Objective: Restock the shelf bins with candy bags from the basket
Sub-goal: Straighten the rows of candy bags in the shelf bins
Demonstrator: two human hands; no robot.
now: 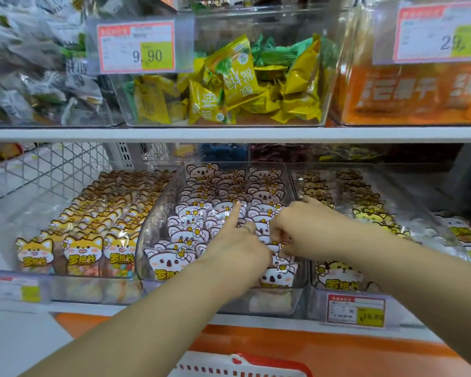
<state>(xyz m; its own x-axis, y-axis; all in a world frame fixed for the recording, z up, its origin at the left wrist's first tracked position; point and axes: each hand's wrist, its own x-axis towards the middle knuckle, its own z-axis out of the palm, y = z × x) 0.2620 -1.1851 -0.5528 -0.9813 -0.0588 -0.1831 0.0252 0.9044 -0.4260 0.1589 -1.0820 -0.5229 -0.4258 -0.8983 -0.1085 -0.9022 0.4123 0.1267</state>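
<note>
Centre frame, middle bin (158,224) — left hand (242,247) index finger straight on koala candy bags (186,214), other fingers curled, hold unclear; right hand (297,227) pinches bag tops. Basket (242,365) — bottom edge.

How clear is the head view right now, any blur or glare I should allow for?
Head view: light is even; koala bags fairly sharp; upper-left bags smeared by blur; 9.90 tag reads, upper-right tag is soft; faint glare on the clear bin wall.
</note>
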